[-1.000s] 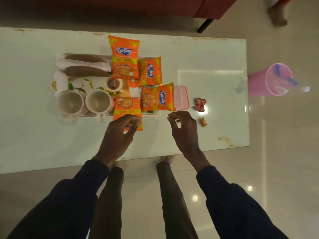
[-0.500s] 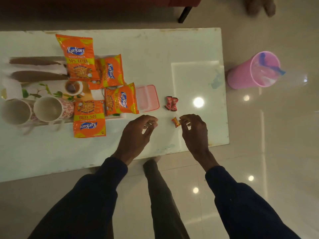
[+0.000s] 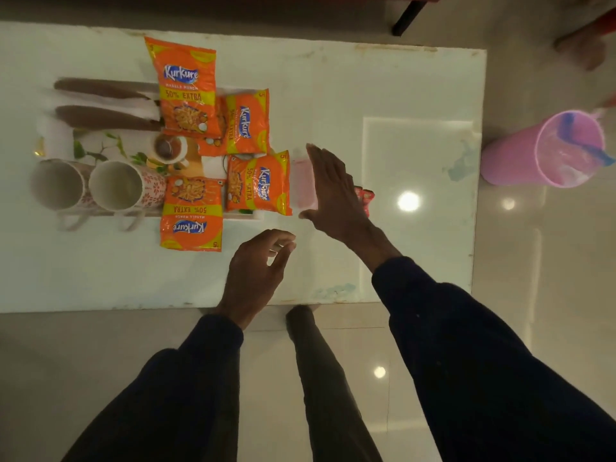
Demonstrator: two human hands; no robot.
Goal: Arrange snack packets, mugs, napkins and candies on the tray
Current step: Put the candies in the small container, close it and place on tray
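Observation:
A leaf-printed tray (image 3: 245,215) on the white table holds two mugs (image 3: 115,185) lying side by side at its left, rolled napkins (image 3: 140,108) at the back and several orange snack packets (image 3: 256,185). One packet (image 3: 190,215) hangs over the tray's near edge. My right hand (image 3: 336,198) stretches flat, fingers straight, over a small pink box (image 3: 301,181) at the tray's right end. A red candy (image 3: 366,196) peeks out behind that hand. The orange candy is not visible. My left hand (image 3: 256,265) hovers over the table, fingers loosely curled and holding nothing.
A pink plastic tumbler (image 3: 546,151) stands on the floor off the table's right edge. The table's right edge (image 3: 475,195) is close to the candies. My legs and the tiled floor fill the lower view. A dark furniture leg (image 3: 405,18) stands behind the table.
My right hand left the orange candy's spot and moved left, fingers straightened, over the pink box. The orange candy is gone from sight. My left hand stayed near the table's front.

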